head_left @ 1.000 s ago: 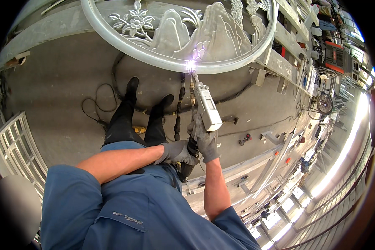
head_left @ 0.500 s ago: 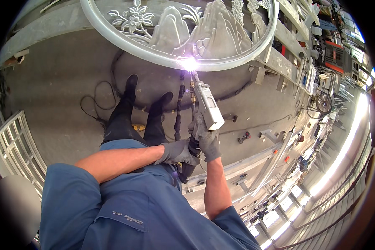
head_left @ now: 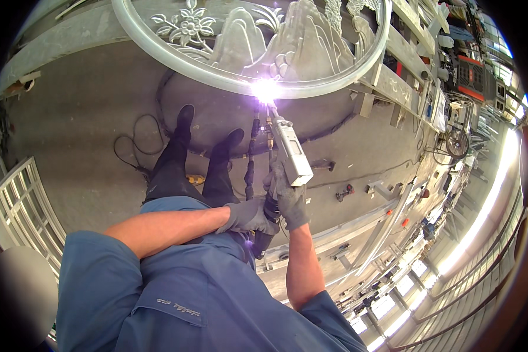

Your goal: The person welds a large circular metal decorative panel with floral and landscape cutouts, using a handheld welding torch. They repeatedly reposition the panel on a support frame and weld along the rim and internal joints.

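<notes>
My right hand (head_left: pixel 290 200), in a grey glove, is closed around the grip of a silver welding gun (head_left: pixel 293 151). The gun's nozzle points up and away, toward the lower rim of a round metal frame (head_left: pixel 320 88). A glaring white-violet light (head_left: pixel 266 90) burns where tip and rim meet and hides the exact contact. My left hand (head_left: pixel 247 216), gloved too, crosses my body and wraps the thick black hose (head_left: pixel 270 209) just below the gun's grip. Inside the frame are metal mountain shapes (head_left: pixel 302 44) and a flower (head_left: pixel 190 26).
Grey beams (head_left: pixel 70 41) support the frame. Cables (head_left: pixel 136 136) curl on the floor around my feet (head_left: pixel 185 117). A power drill (head_left: pixel 345 193) and metal bars (head_left: pixel 387 226) lie to the right. A white lattice frame (head_left: pixel 26 199) stands at left, a red-and-black machine (head_left: pixel 470 77) at far right.
The gun has shifted slightly left and toward me, and the glare at its tip looks a little larger. Both hands keep their hold.
</notes>
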